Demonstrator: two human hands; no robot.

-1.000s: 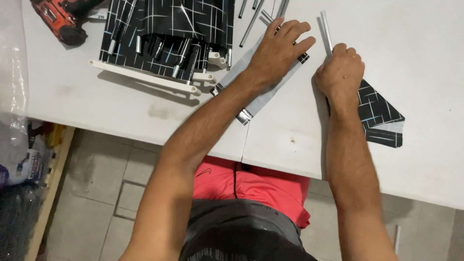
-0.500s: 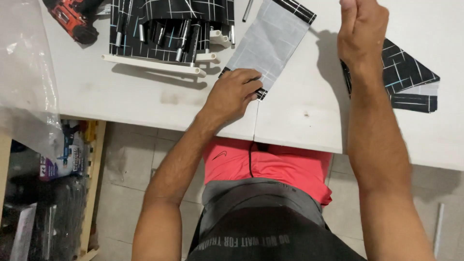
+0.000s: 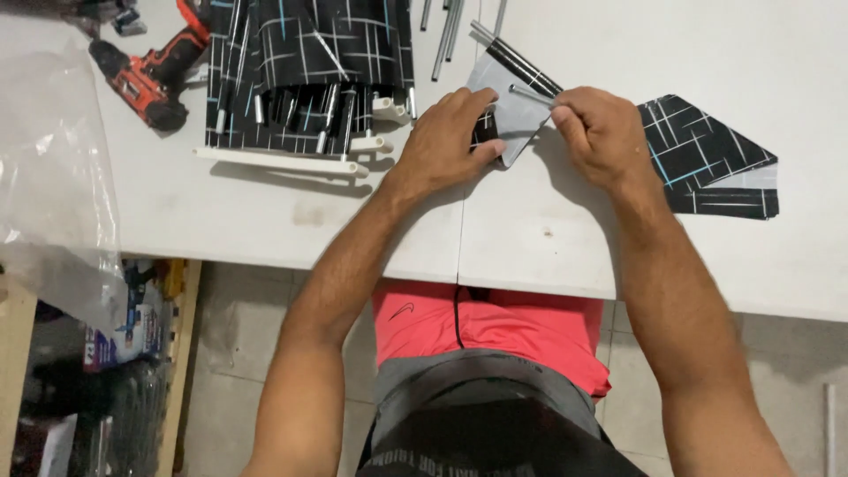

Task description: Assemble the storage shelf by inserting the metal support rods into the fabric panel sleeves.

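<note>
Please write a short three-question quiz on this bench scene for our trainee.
1. True or false: the drill lies to the person's right.
2. Which hand pinches the thin metal rod? A) left B) right
3. What colour is the inner face of the fabric piece under both hands?

Key: 1. False; it lies at the far left of the table. 2. B, the right hand; the left hand presses the fabric. 3. Grey.

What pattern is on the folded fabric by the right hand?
Black with thin white and blue crossing lines, on the folded fabric piece; head view.
</note>
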